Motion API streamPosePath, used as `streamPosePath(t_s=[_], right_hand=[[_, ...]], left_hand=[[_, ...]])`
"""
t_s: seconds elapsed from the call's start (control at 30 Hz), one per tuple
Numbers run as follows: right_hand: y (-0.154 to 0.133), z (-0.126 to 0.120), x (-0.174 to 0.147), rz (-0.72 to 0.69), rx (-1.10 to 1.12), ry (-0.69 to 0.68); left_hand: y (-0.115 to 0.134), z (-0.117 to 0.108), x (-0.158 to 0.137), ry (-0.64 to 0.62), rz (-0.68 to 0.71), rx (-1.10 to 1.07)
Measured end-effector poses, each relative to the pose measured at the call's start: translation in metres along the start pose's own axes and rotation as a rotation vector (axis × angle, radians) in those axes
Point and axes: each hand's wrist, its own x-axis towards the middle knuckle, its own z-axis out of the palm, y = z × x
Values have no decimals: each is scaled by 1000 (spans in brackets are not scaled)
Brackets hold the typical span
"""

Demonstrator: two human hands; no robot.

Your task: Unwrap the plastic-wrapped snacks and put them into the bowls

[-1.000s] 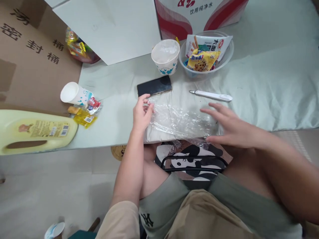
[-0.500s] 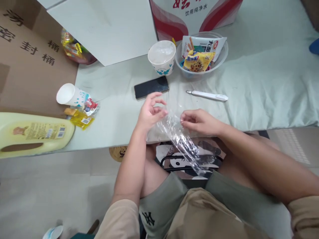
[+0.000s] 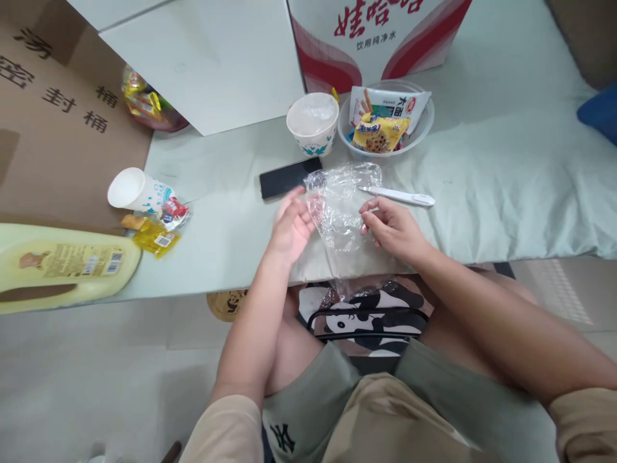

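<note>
Between my two hands a clear, crinkled plastic bag point(image 3: 342, 212) is spread over the front of the cloth-covered table, its lower end drooping past the edge. My left hand point(image 3: 293, 225) is at the bag's left side, palm turned inward and fingers apart, some fingertips seen through or behind the film. At the right side, my right hand point(image 3: 389, 226) has its fingers curled in and pinched at the bag's edge. A black phone point(image 3: 289, 179) lies just beyond my left hand. The white pen-shaped cutter point(image 3: 402, 196) lies beyond my right hand, its tip by the film.
A paper cup point(image 3: 313, 125) with clear plastic inside stands beside a bowl point(image 3: 419, 138) of snack packets. Leftward are a tipped paper cup point(image 3: 137, 191), wrappers point(image 3: 157, 236) and a yellow jug point(image 3: 72, 263). Behind stand a white box point(image 3: 207, 64) and a red-and-white carton point(image 3: 376, 48).
The plastic bag, earlier bunched and hanging toward my lap, has swung up and spread flat away from me. My left hand's fingers have opened; my right hand has moved slightly forward.
</note>
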Motion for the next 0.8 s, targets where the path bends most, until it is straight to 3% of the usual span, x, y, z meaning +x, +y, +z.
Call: streamPosePath(t_s=[0.07,0.13,0.27,0.33,0.67,0.8], right_hand=[[0,-2,2,-21,15,33],[1,-5,3,-20,28,66],[5,-12,4,36,24,9],[6,-14,3,44,11,-49],[16,-18,4,-33,328,-69],[19,-22,9,-69,238,17]], left_hand=[[-5,9,-4,-134,-195,52],[-8,16,-7,-184,-251,196],[-7,19,-8,-108,-79,372],[-4,17,-6,-132,-45,391],[7,11,-5,-163,-70,19],[7,9,4,-234,-74,109]])
